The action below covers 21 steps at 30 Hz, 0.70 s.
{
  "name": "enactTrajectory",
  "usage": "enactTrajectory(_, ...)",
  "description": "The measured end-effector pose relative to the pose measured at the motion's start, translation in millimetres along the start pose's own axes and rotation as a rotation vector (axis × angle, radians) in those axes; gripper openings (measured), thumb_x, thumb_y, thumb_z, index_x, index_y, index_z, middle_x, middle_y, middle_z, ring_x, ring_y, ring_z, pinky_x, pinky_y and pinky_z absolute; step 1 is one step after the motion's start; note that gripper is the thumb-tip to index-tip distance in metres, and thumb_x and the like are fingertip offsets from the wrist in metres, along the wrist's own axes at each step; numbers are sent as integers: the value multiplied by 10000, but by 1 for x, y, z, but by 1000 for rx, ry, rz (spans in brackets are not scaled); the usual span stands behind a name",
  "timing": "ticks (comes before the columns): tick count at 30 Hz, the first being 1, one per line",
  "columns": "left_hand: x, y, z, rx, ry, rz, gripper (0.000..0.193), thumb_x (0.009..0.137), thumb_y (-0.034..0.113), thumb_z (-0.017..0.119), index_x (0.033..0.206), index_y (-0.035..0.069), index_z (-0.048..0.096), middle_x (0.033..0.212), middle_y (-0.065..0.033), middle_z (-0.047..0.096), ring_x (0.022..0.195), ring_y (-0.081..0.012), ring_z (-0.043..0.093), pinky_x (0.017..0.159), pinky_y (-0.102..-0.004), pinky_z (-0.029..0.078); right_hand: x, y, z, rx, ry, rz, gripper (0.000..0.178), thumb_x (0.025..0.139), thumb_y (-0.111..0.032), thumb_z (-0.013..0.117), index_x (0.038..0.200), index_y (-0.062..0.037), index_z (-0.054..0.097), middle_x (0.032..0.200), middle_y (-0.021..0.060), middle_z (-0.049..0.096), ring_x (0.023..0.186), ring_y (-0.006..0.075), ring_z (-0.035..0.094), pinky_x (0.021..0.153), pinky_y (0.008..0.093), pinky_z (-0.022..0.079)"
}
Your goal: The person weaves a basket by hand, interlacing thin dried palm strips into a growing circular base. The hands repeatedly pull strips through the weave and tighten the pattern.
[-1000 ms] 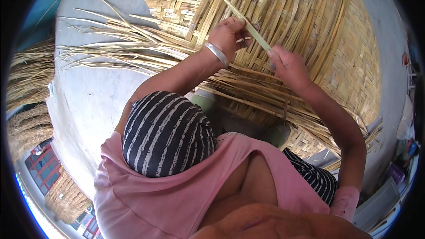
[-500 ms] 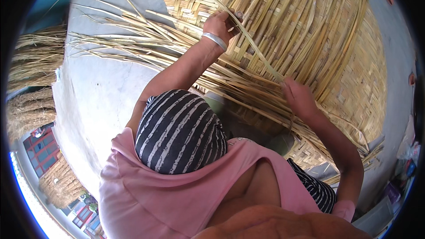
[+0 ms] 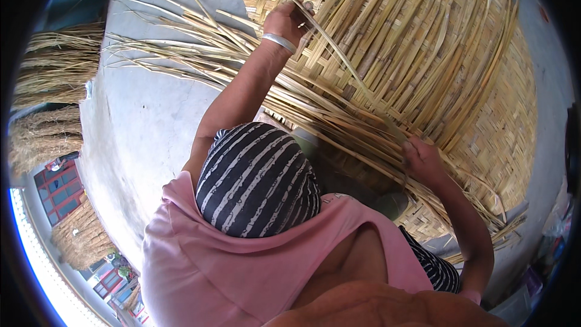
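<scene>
A long, pale, flat reed strip (image 3: 340,54) runs diagonally between my two hands, its far end leaving the top of the view. My left hand (image 3: 285,23), with a silver bangle at the wrist, has its fingers curled round the strip at the far side. Lower and to the right, my right hand (image 3: 423,158) pinches the strip near its close end. Beneath the strip lies a woven mat (image 3: 493,118), with many loose reed strips (image 3: 423,54) fanned over it. A bundle of thin stalks (image 3: 321,108) crosses in front of these, just under my right hand.
My knee in striped black cloth (image 3: 260,181) is raised in front of me. Grey concrete floor (image 3: 151,109) lies to the left, where the stalk tips spread. Stacked dry bundles (image 3: 54,63) stand at the far left. Assorted items (image 3: 532,278) sit at the lower right edge.
My hands have moved farther apart along the strip: the left hand away to the far left, the right hand nearer to me. The whole view has shifted slightly.
</scene>
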<state>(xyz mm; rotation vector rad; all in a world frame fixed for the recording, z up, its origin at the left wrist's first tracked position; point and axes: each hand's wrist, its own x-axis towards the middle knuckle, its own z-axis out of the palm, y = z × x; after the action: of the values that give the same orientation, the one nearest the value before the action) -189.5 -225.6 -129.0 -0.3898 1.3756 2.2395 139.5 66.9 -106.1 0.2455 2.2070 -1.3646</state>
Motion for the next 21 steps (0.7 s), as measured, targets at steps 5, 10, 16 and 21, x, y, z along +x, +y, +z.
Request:
enactTrajectory(5,17,22,-20,-4,31,56,286,974,169,456,1226,59,534,1188,-80,619,1076,-247,551,1005,-435,405,1,7,-11,314,-33,224,312,1026,-349,491,1003,-51,580,727,2,567,593,95,597,521,248,498)
enactTrajectory(10,20,50,-28,-43,128,146,215,919,178,616,1097,57,609,962,-75,660,839,-203,577,808,-390,471,2,19,-21,372,-39,287,288,1020,-303,497,997,-30,584,728,17,549,553,102,582,478,256,491)
enactTrajectory(16,33,74,-44,-45,208,209,157,957,246,562,999,99,596,898,-50,652,821,-184,575,775,-359,467,-1,25,-32,283,-34,323,280,1020,-282,487,904,-40,568,673,15,539,562,115,592,499,278,488)
enactTrajectory(21,54,89,-76,-194,152,229,356,973,412,541,701,202,448,576,55,397,535,-101,399,519,-275,334,4,21,-39,167,144,159,275,1007,-258,501,859,-31,551,625,48,541,543,154,590,520,338,477)
